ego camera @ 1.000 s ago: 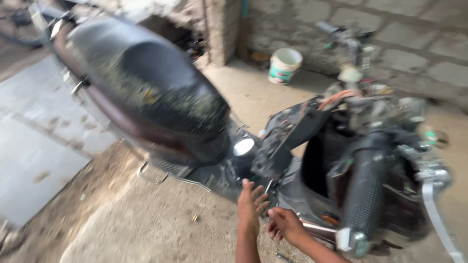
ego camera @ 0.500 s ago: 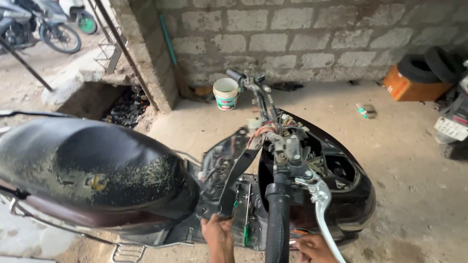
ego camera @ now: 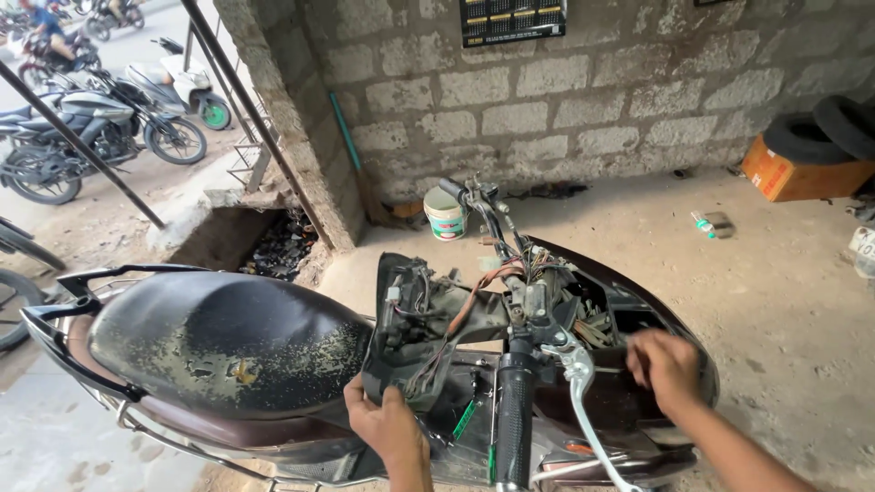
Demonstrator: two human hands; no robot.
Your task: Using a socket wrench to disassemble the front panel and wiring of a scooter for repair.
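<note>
A dark maroon scooter (ego camera: 273,364) stands in front of me with its front covers off, so wires and brackets show around the handlebar (ego camera: 515,401). My left hand (ego camera: 387,424) grips the lower edge of the loose black inner front panel (ego camera: 401,319), just ahead of the worn seat (ego camera: 228,342). My right hand (ego camera: 665,364) rests with curled fingers on the maroon front body panel (ego camera: 674,337) to the right of the brake lever (ego camera: 579,383). It is blurred, and whether it holds anything I cannot tell.
A grey block wall (ego camera: 565,91) rises behind the scooter, with a small white and green bucket (ego camera: 445,214) at its foot. An orange box (ego camera: 793,173) and stacked tyres (ego camera: 834,128) sit at the right. Parked motorcycles (ego camera: 82,128) stand outside at the left, beyond a pit (ego camera: 273,241).
My view has lifted and steadied on the scooter's front. My left hand now grips the black inner panel; my right hand has moved up and to the right onto the maroon front panel.
</note>
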